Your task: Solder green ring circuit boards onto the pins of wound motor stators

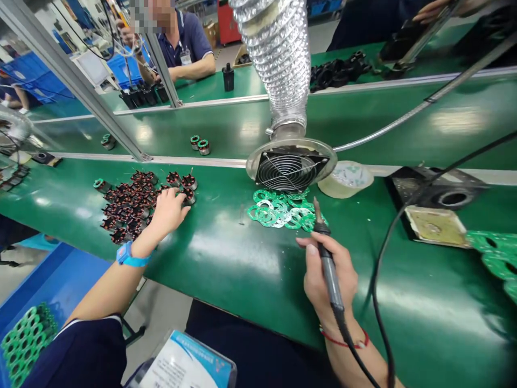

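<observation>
My left hand [170, 211] is at the right edge of a pile of dark motor stators with copper windings [131, 202]. Its curled fingers and thumb are against one wound stator [188, 195]; the exact contact is partly hidden. In my right hand [333, 275] is a soldering iron [332, 272], held like a pen with its tip pointing up and away from me. Just beyond that tip lies a loose heap of green ring-shaped circuit boards [278, 210]. A stator with a green board on top [102, 186] sits at the pile's far left.
A fume extractor [288, 167] hangs low over the boards. Behind it stand a pale bowl [346, 180] and a black iron stand [440, 186] with a sponge tray [437, 225]. The iron's cable [382, 269] loops at right. Two finished stators [201, 144] rest beyond the rail. A co-worker [189, 46] sits opposite.
</observation>
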Tool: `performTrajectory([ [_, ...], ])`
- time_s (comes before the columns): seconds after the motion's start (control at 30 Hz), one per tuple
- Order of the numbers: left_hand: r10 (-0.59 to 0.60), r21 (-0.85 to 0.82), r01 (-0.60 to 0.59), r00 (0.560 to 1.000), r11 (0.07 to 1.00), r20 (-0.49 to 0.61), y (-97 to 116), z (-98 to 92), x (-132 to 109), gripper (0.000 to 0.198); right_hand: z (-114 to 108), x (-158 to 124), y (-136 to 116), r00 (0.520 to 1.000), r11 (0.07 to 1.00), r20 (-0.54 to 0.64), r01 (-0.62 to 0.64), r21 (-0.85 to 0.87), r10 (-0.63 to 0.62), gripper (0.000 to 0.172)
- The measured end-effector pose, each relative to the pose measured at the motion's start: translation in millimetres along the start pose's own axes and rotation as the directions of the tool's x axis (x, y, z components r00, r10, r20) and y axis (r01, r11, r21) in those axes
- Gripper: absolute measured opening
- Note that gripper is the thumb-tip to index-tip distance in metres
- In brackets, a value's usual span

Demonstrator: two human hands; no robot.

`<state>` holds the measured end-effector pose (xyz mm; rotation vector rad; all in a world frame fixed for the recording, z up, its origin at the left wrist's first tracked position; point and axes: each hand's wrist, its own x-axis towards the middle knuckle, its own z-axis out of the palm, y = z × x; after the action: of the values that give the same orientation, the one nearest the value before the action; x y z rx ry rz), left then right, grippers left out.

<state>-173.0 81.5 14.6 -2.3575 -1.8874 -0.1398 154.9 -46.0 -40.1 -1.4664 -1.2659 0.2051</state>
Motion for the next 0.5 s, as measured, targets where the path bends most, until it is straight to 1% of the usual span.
performTrajectory([
  [0.07,0.041,0.023,-0.041,0.999,0.999,0.004,10.2,-0.3,-11.7,0.022,-0.3,1.4,-1.1,0.999,0.999,0.012,-0.034,-0.013,0.034,0.027],
  [0.13,0.075,-0.015,-0.075,0.997,0.997,-0.002,25.4,-4.1,-22.9,0.021,-0.5,3.5,-1.5,0.994,0.996,0.072,-0.076,-0.041,0.079,0.028],
  [0.17,0.094,-0.069,-0.092,0.995,0.993,0.017,34.3,-8.0,-28.1,0.022,-0.4,4.4,-1.2,0.988,0.994,0.117,-0.09,-0.058,0.096,0.028],
  [0.23,0.136,-0.247,-0.108,0.986,0.963,0.101,52.3,-18.8,-36.8,0.029,0.8,5.6,-0.1,0.969,0.991,0.213,-0.106,-0.087,0.122,0.027],
  [0.3,0.175,-0.468,-0.06,0.963,0.881,0.204,66.5,-29.9,-41.2,0.039,3.8,5.8,0.8,0.943,0.988,0.303,-0.114,-0.105,0.141,0.03],
  [0.33,0.197,-0.58,-0.005,0.943,0.814,0.268,71.2,-33.5,-41.4,0.042,6.1,5.9,0.9,0.93,0.987,0.337,-0.114,-0.113,0.146,0.032],
  [0.4,0.267,-0.751,0.147,0.876,0.644,0.401,75.0,-33.7,-37.7,0.043,11.9,7.1,0.4,0.911,0.987,0.391,-0.084,-0.136,0.131,0.036],
  [0.43,0.307,-0.794,0.213,0.841,0.569,0.445,74.9,-30.1,-34.5,0.04,15.2,8.6,0.0,0.903,0.986,0.412,-0.056,-0.158,0.118,0.038],
  [0.47,0.339,-0.813,0.241,0.819,0.53,0.464,73.9,-24.6,-30.9,0.035,18.4,10.5,-0.4,0.895,0.981,0.434,-0.024,-0.19,0.106,0.04],
  [0.5,0.358,-0.815,0.214,0.817,0.539,0.452,72.8,-17.7,-27.6,0.029,21.4,12.8,-0.6,0.883,0.973,0.458,0.009,-0.229,0.1,0.041],
])
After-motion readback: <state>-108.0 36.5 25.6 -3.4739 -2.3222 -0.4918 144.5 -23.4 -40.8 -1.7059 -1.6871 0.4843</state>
